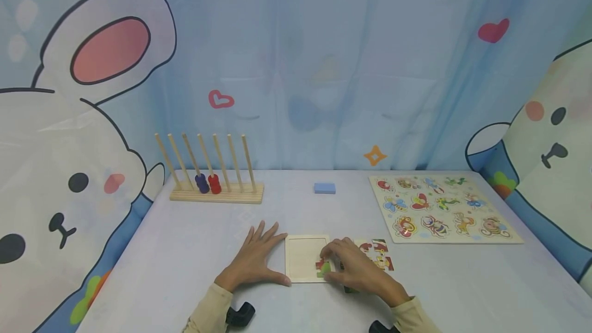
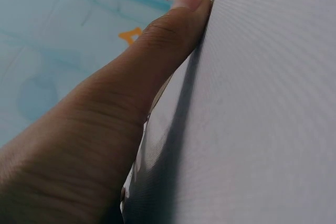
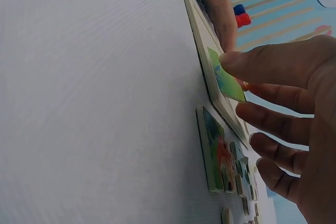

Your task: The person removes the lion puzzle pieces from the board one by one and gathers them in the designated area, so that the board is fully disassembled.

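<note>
A square wooden puzzle tray point(image 1: 302, 257) lies on the table between my hands. My left hand point(image 1: 256, 259) is spread flat at its left side, with the thumb against the tray's edge. Over the lower right corner, my right hand point(image 1: 358, 267) pinches a green and red puzzle piece point(image 1: 322, 269) between thumb and fingers. The right wrist view shows this puzzle piece point(image 3: 224, 80) slightly tilted above the tray floor, the thumb on its edge. Loose puzzle pieces point(image 1: 383, 260) lie right of the tray, partly hidden under my right hand.
At the back left stands a wooden peg rack point(image 1: 217, 197) with blue and red beads on two pegs. A blue block point(image 1: 325, 188) lies at the back middle. To the right is a large board point(image 1: 444, 238) with insect pictures. A printed curtain point(image 1: 300, 66) hangs behind the table.
</note>
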`<state>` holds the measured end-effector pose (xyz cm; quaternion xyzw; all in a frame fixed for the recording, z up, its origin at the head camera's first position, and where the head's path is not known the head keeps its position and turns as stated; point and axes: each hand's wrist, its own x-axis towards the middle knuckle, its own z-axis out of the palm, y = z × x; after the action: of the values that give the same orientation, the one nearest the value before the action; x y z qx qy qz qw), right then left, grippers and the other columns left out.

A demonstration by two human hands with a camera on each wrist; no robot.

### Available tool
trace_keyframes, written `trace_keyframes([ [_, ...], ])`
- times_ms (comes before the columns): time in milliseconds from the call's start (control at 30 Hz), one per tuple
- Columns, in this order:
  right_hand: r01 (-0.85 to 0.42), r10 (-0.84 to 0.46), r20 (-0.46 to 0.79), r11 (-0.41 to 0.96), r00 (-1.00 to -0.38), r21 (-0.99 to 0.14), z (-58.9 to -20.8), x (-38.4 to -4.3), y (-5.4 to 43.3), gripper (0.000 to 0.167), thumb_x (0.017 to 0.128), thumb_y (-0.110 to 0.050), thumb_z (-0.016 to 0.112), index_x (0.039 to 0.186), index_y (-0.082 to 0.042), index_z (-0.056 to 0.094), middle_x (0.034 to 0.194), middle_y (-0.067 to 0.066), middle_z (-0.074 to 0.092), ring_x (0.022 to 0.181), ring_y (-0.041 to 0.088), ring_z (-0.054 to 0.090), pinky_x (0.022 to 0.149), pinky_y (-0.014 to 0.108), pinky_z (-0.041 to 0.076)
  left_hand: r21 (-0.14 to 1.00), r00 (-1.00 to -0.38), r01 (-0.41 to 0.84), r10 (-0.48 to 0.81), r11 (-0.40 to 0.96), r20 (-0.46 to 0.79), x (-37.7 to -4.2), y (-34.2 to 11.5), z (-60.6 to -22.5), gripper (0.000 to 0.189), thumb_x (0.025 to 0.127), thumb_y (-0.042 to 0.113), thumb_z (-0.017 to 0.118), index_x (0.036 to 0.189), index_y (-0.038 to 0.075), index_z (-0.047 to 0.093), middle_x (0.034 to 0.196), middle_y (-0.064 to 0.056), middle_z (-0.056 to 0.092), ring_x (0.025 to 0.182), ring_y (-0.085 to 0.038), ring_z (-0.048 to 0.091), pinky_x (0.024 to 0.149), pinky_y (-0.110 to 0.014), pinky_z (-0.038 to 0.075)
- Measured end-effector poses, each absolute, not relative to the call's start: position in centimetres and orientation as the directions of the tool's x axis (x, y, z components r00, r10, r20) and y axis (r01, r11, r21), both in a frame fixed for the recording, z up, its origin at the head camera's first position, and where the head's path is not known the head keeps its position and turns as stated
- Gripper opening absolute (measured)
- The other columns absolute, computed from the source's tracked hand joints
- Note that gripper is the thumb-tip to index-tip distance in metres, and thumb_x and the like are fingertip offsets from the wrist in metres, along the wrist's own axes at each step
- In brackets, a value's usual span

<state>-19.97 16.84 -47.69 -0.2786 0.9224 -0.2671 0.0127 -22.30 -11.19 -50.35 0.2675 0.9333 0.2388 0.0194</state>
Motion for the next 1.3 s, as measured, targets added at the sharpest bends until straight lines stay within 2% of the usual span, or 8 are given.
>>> trace_keyframes([
  [233,-0.474,-0.516,0.091,0.684,-0.852,-0.555,-47.51,-19.95,16.79,0.036,0.076,-0.018,0.081,0.107,-0.015,0.063,0.095,-0.011,0.061,0.087,0.01,0.049,0.074,0.03,0.046,0.451,-0.856,0.493,0.509,0.744,0.095,-22.31,-11.22,-50.36,0.107,0.058,0.073,0.075,0.147,0.023,0.041,0.158,-0.008,0.024,0.146,-0.039,0.006,0.117,-0.058,0.002],
  [500,-0.509,-0.55,0.097,0.672,-0.829,-0.539,-47.77,-19.92,16.85,0.043,0.076,-0.017,0.081,0.115,-0.014,0.062,0.1,-0.011,0.062,0.089,0.007,0.049,0.076,0.027,0.047,0.45,-0.856,0.492,0.507,0.745,0.096,-22.32,-11.17,-50.42,0.107,0.058,0.073,0.075,0.146,0.023,0.041,0.158,-0.008,0.024,0.146,-0.039,0.006,0.117,-0.058,0.002],
  [600,-0.527,-0.561,0.109,0.667,-0.82,-0.526,-47.71,-19.86,16.89,0.043,0.076,-0.017,0.081,0.115,-0.012,0.063,0.103,-0.009,0.064,0.09,0.007,0.051,0.079,0.03,0.048,0.447,-0.857,0.491,0.506,0.748,0.095,-22.32,-11.17,-50.43,0.107,0.058,0.073,0.075,0.146,0.023,0.041,0.158,-0.008,0.024,0.146,-0.039,0.006,0.117,-0.058,0.002],
  [667,-0.537,-0.571,0.113,0.66,-0.813,-0.526,-47.65,-19.86,16.9,0.043,0.076,-0.017,0.081,0.116,-0.011,0.064,0.106,-0.006,0.064,0.092,0.01,0.054,0.091,0.037,0.048,0.445,-0.857,0.492,0.507,0.748,0.096,-22.32,-11.18,-50.43,0.107,0.058,0.073,0.075,0.146,0.023,0.041,0.158,-0.008,0.024,0.146,-0.039,0.006,0.117,-0.058,0.002],
  [767,-0.545,-0.584,0.106,0.656,-0.805,-0.522,-47.49,-19.87,16.91,0.043,0.077,-0.017,0.079,0.117,-0.009,0.064,0.109,-0.003,0.065,0.101,0.017,0.058,0.106,0.05,0.037,0.444,-0.856,0.493,0.507,0.748,0.097,-22.34,-11.19,-50.43,0.107,0.058,0.073,0.075,0.146,0.023,0.041,0.158,-0.008,0.024,0.146,-0.039,0.006,0.117,-0.058,0.002],
  [833,-0.548,-0.591,0.1,0.656,-0.801,-0.519,-47.4,-19.9,16.88,0.042,0.078,-0.016,0.079,0.117,-0.008,0.065,0.11,0.0,0.065,0.105,0.021,0.058,0.111,0.056,0.029,0.446,-0.856,0.492,0.507,0.747,0.096,-22.36,-11.2,-50.43,0.107,0.058,0.073,0.075,0.146,0.023,0.041,0.158,-0.008,0.024,0.146,-0.039,0.006,0.117,-0.058,0.002],
  [1233,-0.538,-0.588,0.082,0.664,-0.804,-0.519,-47.29,-19.9,16.85,0.04,0.08,-0.016,0.076,0.118,-0.008,0.067,0.107,-0.003,0.064,0.099,0.014,0.053,0.11,0.055,0.031,0.44,-0.858,0.49,0.506,0.753,0.091,-22.36,-11.2,-50.45,0.108,0.058,0.074,0.074,0.147,0.023,0.041,0.158,-0.008,0.024,0.146,-0.038,0.006,0.117,-0.057,0.002],
  [1300,-0.537,-0.588,0.081,0.664,-0.805,-0.521,-47.25,-19.92,16.93,0.04,0.081,-0.017,0.076,0.119,-0.009,0.067,0.107,-0.005,0.064,0.098,0.012,0.053,0.104,0.05,0.038,0.441,-0.857,0.491,0.506,0.751,0.093,-22.36,-11.2,-50.48,0.108,0.058,0.074,0.074,0.147,0.023,0.041,0.158,-0.007,0.024,0.146,-0.038,0.006,0.117,-0.057,0.002],
])
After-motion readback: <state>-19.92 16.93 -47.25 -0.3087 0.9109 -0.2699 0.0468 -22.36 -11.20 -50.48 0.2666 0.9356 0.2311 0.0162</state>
